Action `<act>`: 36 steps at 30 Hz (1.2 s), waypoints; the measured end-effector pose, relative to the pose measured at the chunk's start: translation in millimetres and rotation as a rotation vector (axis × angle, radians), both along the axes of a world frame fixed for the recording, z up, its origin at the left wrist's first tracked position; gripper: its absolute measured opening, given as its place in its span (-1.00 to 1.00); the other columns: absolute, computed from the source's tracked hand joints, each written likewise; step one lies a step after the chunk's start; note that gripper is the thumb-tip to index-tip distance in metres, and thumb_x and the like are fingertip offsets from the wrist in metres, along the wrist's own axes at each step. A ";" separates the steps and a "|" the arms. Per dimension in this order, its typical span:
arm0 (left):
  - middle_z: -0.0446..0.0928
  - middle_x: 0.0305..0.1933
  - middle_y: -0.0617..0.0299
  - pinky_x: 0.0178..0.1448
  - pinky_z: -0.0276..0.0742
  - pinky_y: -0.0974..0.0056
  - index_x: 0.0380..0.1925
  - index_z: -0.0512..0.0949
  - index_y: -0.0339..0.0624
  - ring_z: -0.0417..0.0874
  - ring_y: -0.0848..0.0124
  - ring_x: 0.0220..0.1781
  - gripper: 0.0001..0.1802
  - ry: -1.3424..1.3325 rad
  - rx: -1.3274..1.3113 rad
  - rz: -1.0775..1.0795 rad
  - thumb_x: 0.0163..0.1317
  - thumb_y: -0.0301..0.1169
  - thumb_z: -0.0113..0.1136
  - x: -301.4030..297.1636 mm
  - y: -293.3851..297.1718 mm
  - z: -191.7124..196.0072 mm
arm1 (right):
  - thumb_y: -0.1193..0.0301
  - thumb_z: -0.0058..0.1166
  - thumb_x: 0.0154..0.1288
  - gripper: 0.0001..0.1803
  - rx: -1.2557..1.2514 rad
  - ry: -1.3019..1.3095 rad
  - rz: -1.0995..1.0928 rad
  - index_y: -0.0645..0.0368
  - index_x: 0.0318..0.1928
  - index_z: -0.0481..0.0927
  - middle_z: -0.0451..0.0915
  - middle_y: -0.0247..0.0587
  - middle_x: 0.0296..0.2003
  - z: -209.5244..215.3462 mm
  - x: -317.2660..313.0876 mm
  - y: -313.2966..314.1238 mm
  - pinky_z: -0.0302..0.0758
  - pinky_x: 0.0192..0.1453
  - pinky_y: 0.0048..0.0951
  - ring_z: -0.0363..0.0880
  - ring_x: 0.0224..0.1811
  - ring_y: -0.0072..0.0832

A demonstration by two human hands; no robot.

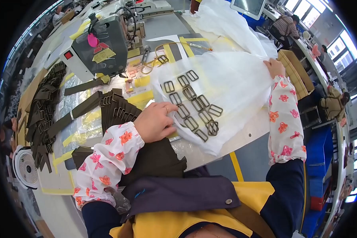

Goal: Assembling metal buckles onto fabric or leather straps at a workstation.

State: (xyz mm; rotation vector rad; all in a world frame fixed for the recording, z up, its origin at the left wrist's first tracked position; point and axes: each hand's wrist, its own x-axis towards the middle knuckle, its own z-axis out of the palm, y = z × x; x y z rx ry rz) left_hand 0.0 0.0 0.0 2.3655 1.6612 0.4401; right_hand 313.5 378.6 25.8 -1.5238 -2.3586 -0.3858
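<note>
A thin white sheet lies on the table before me, with several dark bronze slide buckles scattered over its left half. My right hand grips the sheet's far right edge, fingers closed. At the near left edge, my left hand has its fingers curled and closed on the sheet's border; the fingertips are partly hidden. Under and beside the left wrist lies a fanned stack of dark olive webbing straps, buckles fitted on their far ends.
A grey sewing machine stands at the far left. More straps with buckles hang over the left side, near a white fan. Another crumpled white sheet lies at the back. A cardboard box stands right of the table edge; people sit beyond.
</note>
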 end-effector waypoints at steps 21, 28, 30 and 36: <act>0.48 -0.14 0.12 0.06 0.35 0.15 -0.37 0.52 -0.24 0.45 0.12 -0.01 -0.78 -0.226 0.247 0.758 -0.12 -0.52 0.21 -10.2 -176.4 23.2 | 0.38 -0.07 0.05 -0.81 -0.086 0.397 0.766 0.16 -0.33 0.52 0.55 -0.13 -0.49 41.2 -175.0 -94.1 0.45 -0.30 -0.28 0.53 -0.42 -0.18; 0.20 0.17 -0.05 0.25 0.04 -0.03 -0.08 0.43 -0.19 0.18 -0.03 0.21 -0.38 -0.153 0.205 0.956 -0.23 -0.23 0.34 13.8 -223.8 -2.7 | 0.27 0.03 0.05 -0.77 -0.219 -0.006 0.718 0.18 -0.37 0.51 0.54 -0.03 -0.47 -54.1 -348.7 -135.3 0.42 -0.32 -0.22 0.49 -0.40 -0.09; 0.16 0.21 -0.05 0.26 -0.05 -0.11 0.02 0.35 -0.15 0.13 -0.04 0.24 -0.24 -0.063 0.169 0.896 -0.25 -0.10 0.35 12.5 -240.8 -11.7 | 0.27 0.03 0.06 -0.77 -0.196 0.000 0.697 0.18 -0.36 0.51 0.54 -0.04 -0.47 -49.6 -341.6 -145.4 0.42 -0.33 -0.23 0.50 -0.40 -0.11; 0.18 0.24 0.10 0.24 -0.02 -0.07 0.06 0.35 0.06 0.15 0.06 0.26 -0.08 0.144 0.167 0.919 -0.56 -0.34 0.38 2.3 -250.6 -30.5 | 0.31 0.02 0.10 -0.79 -0.079 0.016 0.766 0.20 -0.35 0.50 0.54 -0.08 -0.47 -68.9 -340.5 -72.6 0.43 -0.35 -0.29 0.52 -0.42 -0.21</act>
